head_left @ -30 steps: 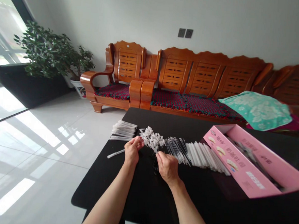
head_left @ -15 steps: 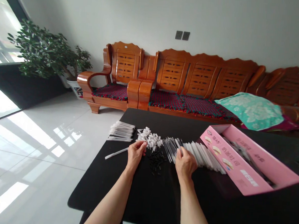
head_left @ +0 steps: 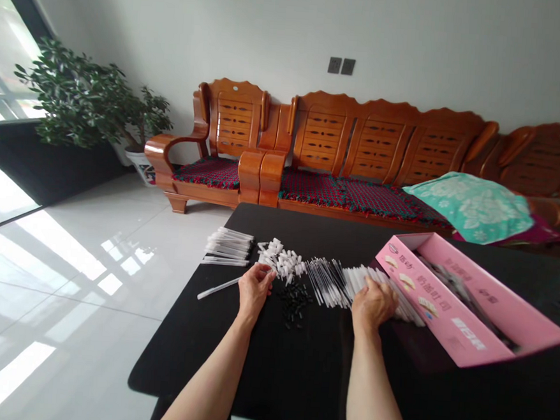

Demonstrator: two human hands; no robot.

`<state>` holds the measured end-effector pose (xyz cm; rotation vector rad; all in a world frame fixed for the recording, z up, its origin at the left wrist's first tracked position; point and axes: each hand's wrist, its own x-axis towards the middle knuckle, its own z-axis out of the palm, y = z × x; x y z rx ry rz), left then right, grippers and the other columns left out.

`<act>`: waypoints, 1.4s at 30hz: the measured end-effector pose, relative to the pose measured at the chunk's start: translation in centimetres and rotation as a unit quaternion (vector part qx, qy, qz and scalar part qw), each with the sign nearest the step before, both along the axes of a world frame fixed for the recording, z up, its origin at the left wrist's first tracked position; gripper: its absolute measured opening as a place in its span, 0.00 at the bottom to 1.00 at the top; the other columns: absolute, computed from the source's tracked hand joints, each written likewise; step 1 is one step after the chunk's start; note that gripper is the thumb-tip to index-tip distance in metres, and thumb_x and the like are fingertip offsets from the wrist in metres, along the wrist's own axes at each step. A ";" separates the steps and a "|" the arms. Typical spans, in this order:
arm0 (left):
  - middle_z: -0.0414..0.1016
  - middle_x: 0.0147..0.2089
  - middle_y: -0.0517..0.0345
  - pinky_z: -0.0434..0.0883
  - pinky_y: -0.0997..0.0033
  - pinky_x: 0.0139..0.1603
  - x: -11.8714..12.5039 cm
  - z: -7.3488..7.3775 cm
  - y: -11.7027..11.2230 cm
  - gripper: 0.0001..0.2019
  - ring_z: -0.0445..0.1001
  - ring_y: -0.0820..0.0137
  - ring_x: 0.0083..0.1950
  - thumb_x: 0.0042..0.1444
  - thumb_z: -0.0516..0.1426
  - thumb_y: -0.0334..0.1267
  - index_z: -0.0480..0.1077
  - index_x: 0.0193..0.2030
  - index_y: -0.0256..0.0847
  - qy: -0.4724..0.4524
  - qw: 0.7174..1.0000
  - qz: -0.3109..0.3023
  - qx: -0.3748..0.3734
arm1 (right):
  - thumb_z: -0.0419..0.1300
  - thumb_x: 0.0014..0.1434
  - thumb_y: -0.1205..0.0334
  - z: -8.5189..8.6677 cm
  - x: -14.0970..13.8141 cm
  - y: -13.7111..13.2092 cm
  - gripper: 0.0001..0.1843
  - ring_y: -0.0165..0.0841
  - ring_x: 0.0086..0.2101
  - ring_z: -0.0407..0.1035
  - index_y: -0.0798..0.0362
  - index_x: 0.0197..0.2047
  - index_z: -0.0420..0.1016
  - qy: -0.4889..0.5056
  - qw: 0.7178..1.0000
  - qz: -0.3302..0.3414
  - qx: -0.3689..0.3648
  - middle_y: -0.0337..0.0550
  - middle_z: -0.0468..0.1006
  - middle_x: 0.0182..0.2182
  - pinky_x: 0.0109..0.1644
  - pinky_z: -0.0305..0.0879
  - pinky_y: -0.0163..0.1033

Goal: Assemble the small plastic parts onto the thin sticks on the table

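Note:
My left hand (head_left: 254, 287) rests on the black table (head_left: 297, 377) with fingers curled, pinched on a small part I cannot make out, beside a heap of small white caps (head_left: 283, 259). My right hand (head_left: 373, 302) lies on a row of white pen barrels (head_left: 389, 288), fingers bent over them. Between the hands are thin clear refills (head_left: 327, 278) and a cluster of small black pieces (head_left: 293, 300). A single white pen (head_left: 217, 287) lies left of my left hand, and a stack of white pens (head_left: 227, 245) sits beyond it.
An open pink box (head_left: 464, 312) lies at the right of the table. Wooden sofas with red cushions (head_left: 340, 169) stand behind, a teal cloth (head_left: 467, 207) on one. A potted plant (head_left: 86, 100) is by the window at left. The table's left edge is near the pens.
My right hand has moved right, from the black pieces past the refills onto the white barrels. My left hand has stayed by the white caps.

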<state>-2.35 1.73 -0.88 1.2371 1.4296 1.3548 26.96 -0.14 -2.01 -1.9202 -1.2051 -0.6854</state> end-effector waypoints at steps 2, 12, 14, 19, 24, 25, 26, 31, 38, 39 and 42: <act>0.71 0.22 0.64 0.69 0.77 0.21 0.1 -0.1 0.1 0.12 0.72 0.72 0.21 0.49 0.63 0.44 0.75 0.39 0.40 -0.014 1.000 0.006 0.001 | 0.54 0.53 0.69 0.0 0.0 0.0 0.14 0.40 0.33 0.64 0.56 0.35 0.81 -0.003 1.000 0.007 0.016 0.50 0.74 0.29 0.42 0.55 0.46; 0.79 0.33 0.56 0.73 0.70 0.38 -0.1 0.1 0.9 0.15 0.79 0.69 0.31 0.47 0.63 0.26 0.79 0.44 0.39 0.055 0.997 0.048 0.011 | 0.52 0.62 0.68 1.0 -5.4 -0.6 0.13 0.41 0.34 0.66 0.55 0.37 0.78 0.000 0.987 0.157 0.044 0.50 0.77 0.32 0.43 0.59 0.45; 0.78 0.36 0.55 0.73 0.70 0.39 -0.1 -0.1 1.0 0.17 0.79 0.69 0.32 0.48 0.62 0.26 0.78 0.46 0.39 0.082 0.995 0.050 0.019 | 0.51 0.63 0.68 1.1 -6.3 -0.6 0.13 0.40 0.35 0.67 0.55 0.38 0.78 0.001 0.981 0.190 0.038 0.50 0.77 0.33 0.44 0.60 0.45; 0.76 0.40 0.53 0.72 0.68 0.39 -1.4 0.4 0.6 0.12 0.76 0.69 0.33 0.54 0.60 0.30 0.77 0.46 0.40 0.187 0.978 0.074 0.062 | 0.51 0.65 0.67 1.2 -7.0 -0.9 0.12 0.40 0.36 0.67 0.55 0.40 0.76 -0.004 0.976 0.213 0.035 0.50 0.77 0.33 0.45 0.61 0.45; 0.77 0.45 0.49 0.69 0.60 0.50 -4.0 1.8 0.0 0.13 0.74 0.57 0.48 0.55 0.57 0.28 0.77 0.46 0.41 0.374 0.917 0.122 0.061 | 0.51 0.65 0.65 1.1 -7.0 -0.9 0.11 0.40 0.35 0.68 0.55 0.39 0.75 0.000 0.976 0.216 0.037 0.49 0.77 0.32 0.45 0.60 0.45; 0.77 0.45 0.48 0.68 0.58 0.50 -4.4 1.9 0.0 0.13 0.73 0.55 0.49 0.55 0.58 0.29 0.77 0.46 0.41 0.403 0.906 0.120 0.044 | 0.51 0.66 0.65 1.1 -7.0 -0.9 0.11 0.40 0.35 0.68 0.55 0.39 0.75 0.000 0.976 0.215 0.037 0.49 0.77 0.32 0.45 0.60 0.45; 0.77 0.46 0.47 0.67 0.56 0.50 -4.8 1.9 0.0 0.13 0.73 0.53 0.49 0.54 0.60 0.31 0.78 0.46 0.41 0.428 0.896 0.115 0.024 | 0.51 0.66 0.65 1.0 -7.0 -0.9 0.11 0.40 0.36 0.68 0.55 0.39 0.75 0.000 0.976 0.215 0.037 0.50 0.77 0.33 0.45 0.61 0.45; 0.78 0.43 0.48 0.65 0.57 0.46 -5.9 1.4 0.1 0.04 0.73 0.52 0.47 0.54 0.61 0.35 0.78 0.36 0.42 0.469 0.879 0.079 -0.043 | 0.51 0.66 0.63 1.2 -7.1 -0.9 0.12 0.40 0.36 0.69 0.56 0.40 0.75 0.008 0.973 0.226 0.039 0.51 0.78 0.33 0.46 0.63 0.46; 0.79 0.40 0.54 0.62 0.61 0.52 -3.1 2.6 -0.3 0.05 0.75 0.62 0.44 0.62 0.57 0.36 0.75 0.39 0.44 0.401 0.906 -0.006 0.131 | 0.50 0.69 0.60 2.9 -10.0 -1.8 0.14 0.38 0.37 0.71 0.54 0.42 0.77 0.101 0.920 0.378 0.016 0.49 0.79 0.34 0.45 0.67 0.43; 0.79 0.39 0.55 0.62 0.61 0.54 -2.3 2.7 -0.5 0.05 0.74 0.62 0.44 0.63 0.57 0.37 0.75 0.38 0.44 0.391 0.904 -0.039 0.166 | 0.49 0.69 0.60 3.1 -10.6 -1.8 0.15 0.38 0.38 0.71 0.54 0.42 0.77 0.109 0.908 0.404 -0.001 0.49 0.79 0.35 0.46 0.67 0.43; 0.78 0.37 0.56 0.60 0.59 0.59 -0.2 3.0 -1.0 0.07 0.74 0.64 0.42 0.64 0.56 0.37 0.76 0.39 0.45 0.366 0.892 -0.112 0.242 | 0.47 0.70 0.60 3.2 -11.7 -1.8 0.17 0.39 0.39 0.71 0.54 0.43 0.77 0.113 0.884 0.451 -0.050 0.48 0.79 0.35 0.46 0.67 0.44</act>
